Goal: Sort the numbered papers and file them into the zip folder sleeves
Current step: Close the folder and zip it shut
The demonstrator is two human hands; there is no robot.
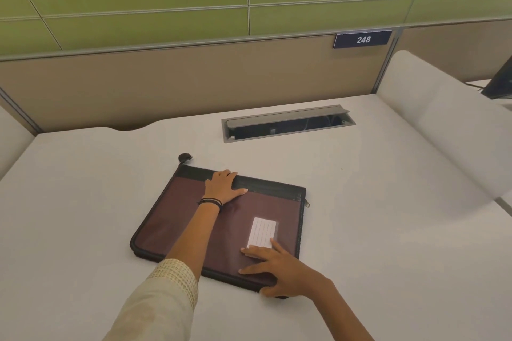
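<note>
Pressed only under flat, spread fingers [253,251], the folder [188,219] could be dragged once the zip [308,203] right of them is pulled.

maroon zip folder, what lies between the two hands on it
Head view: a white lined label card on the maroon zip folder, by the right hand.

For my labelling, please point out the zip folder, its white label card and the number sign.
zip folder [178,217], head view, bare maroon cover.
white label card [261,231], head view, its lined middle.
number sign [363,39], head view, on the digits.
</note>
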